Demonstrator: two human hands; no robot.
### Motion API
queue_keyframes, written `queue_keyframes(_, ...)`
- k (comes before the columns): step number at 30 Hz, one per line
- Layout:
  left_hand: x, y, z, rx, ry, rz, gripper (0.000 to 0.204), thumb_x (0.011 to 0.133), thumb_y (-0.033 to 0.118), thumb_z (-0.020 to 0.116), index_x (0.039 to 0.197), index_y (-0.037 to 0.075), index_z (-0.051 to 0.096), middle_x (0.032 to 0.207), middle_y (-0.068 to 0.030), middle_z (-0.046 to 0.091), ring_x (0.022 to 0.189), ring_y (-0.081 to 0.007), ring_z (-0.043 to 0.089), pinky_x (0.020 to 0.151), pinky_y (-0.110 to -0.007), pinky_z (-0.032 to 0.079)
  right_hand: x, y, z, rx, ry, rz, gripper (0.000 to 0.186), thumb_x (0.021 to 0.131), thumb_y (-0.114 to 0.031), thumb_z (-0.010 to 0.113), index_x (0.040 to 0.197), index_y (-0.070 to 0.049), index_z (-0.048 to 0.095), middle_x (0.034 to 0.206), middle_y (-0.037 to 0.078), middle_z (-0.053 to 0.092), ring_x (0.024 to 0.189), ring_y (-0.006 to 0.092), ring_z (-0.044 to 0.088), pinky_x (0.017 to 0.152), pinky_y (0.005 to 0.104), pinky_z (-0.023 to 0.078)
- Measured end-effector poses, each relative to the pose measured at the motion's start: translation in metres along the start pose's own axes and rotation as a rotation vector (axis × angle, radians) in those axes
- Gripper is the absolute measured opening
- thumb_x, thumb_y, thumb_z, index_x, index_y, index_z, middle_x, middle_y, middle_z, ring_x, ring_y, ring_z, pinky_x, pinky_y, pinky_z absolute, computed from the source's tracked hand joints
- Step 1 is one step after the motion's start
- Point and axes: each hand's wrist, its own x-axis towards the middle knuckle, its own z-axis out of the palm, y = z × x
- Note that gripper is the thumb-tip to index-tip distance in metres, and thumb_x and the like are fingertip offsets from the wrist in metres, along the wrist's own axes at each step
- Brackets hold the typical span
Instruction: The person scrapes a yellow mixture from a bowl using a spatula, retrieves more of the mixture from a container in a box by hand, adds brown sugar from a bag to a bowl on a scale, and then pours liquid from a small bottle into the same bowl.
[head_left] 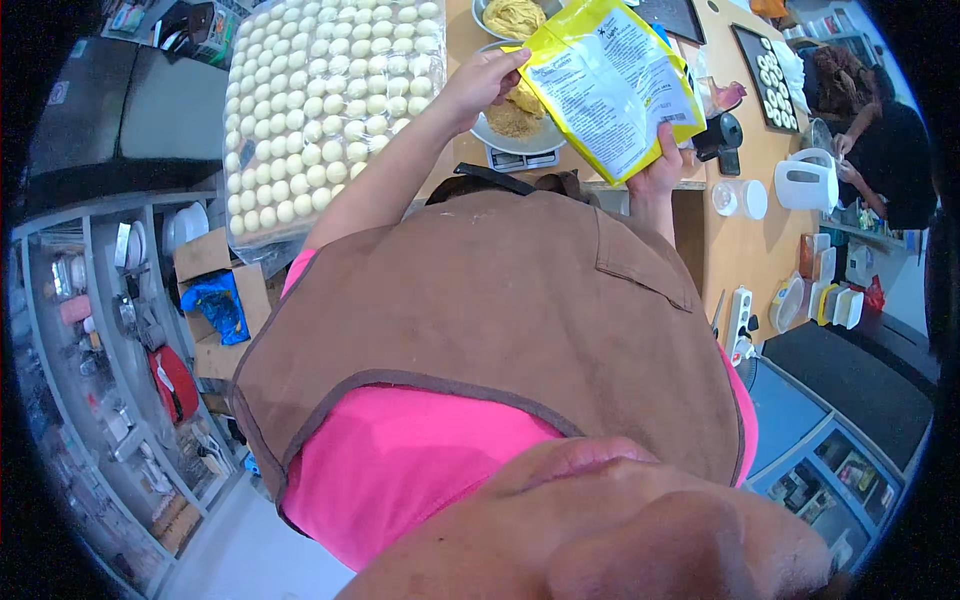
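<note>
Both my hands hold a yellow and white pouch [612, 85] above the table, its printed side toward me. My left hand [478, 90] pinches its upper left edge. Closed on the lower right edge is my right hand [657, 172], thumb over the front. Partly covered by the pouch, a metal bowl [552, 138] holds brown crumbly grains [512, 122] and a yellow mass. Beneath it a scale [524, 160] shows in part. Farther back, another bowl [479, 14] contains yellow dough [514, 18].
Many pale dough balls [330, 110] lie in rows on plastic at the left. To the right are a black container [718, 135], a phone [729, 161], clear tubs [753, 199] and a white jug-shaped container [806, 182]. A tray [765, 78] holds ring shapes near another person [895, 150].
</note>
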Motion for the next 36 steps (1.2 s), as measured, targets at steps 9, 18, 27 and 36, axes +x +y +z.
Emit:
queue_keyframes(9,0.002,-0.001,-0.001,0.017,-0.009,0.014,0.028,0.087,0.038,0.050,0.070,0.016,0.052,0.057,0.0092,0.038,0.050,-0.0024,0.028,0.046,-0.020,0.021,-0.001,-0.001,0.006,-0.062,0.055,-0.006,0.050,0.086,-0.020,0.052,0.127,-0.001,0.032,0.122,0.016,0.046,0.109,0.0307,0.048,0.093,0.0438,0.040)
queue_keyframes(18,0.001,0.000,0.001,0.012,0.015,0.047,0.026,0.087,0.036,0.051,0.071,0.015,0.053,0.058,0.0093,0.039,0.051,-0.0014,0.030,0.046,-0.019,0.021,0.001,-0.002,0.001,-0.019,0.046,0.013,0.049,0.085,-0.019,0.053,0.126,-0.001,0.033,0.121,0.015,0.047,0.109,0.0299,0.049,0.092,0.0438,0.041)
queue_keyframes(27,0.006,-0.006,-0.005,0.009,0.026,0.035,0.025,0.086,0.037,0.053,0.074,0.015,0.053,0.060,0.0082,0.041,0.051,-0.0018,0.032,0.046,-0.019,0.023,0.004,-0.001,-0.001,-0.002,0.044,0.025,0.049,0.085,-0.019,0.052,0.126,-0.001,0.033,0.120,0.015,0.048,0.108,0.0300,0.049,0.091,0.0436,0.041)
queue_keyframes(36,0.006,-0.005,-0.003,0.015,0.030,0.022,0.026,0.085,0.037,0.054,0.072,0.015,0.051,0.061,0.0081,0.041,0.052,-0.0021,0.032,0.047,-0.020,0.024,0.007,0.000,-0.007,-0.033,0.030,0.029,0.047,0.089,-0.021,0.045,0.128,-0.002,0.030,0.124,0.016,0.045,0.112,0.0308,0.047,0.092,0.0447,0.041)
